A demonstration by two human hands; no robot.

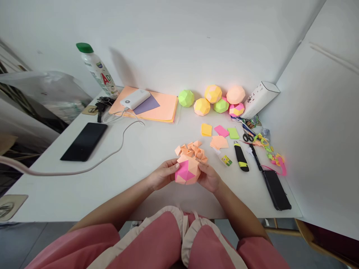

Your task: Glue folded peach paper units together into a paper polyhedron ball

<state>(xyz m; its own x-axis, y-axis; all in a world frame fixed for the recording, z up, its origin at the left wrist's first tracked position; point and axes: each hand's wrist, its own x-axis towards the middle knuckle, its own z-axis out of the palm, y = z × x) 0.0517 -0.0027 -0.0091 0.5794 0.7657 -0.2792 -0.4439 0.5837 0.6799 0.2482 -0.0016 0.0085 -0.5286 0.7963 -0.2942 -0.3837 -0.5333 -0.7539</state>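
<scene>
A faceted paper ball, peach with a pink patch on its near face, is held between both hands above the table's front part. My left hand grips its left side, thumb on the front. On the other side my right hand is closed round its edge. The undersides of the fingers are hidden behind the ball. Just beyond it lies a heap of small folded peach paper pieces. Farther right are peach paper sheets, a small glue tube and a black-and-yellow utility knife.
Finished paper balls line the wall beside a white box. Scissors, paper scraps and a black case sit right. Leftward are a phone, power bank with cable, paper stack and bottle.
</scene>
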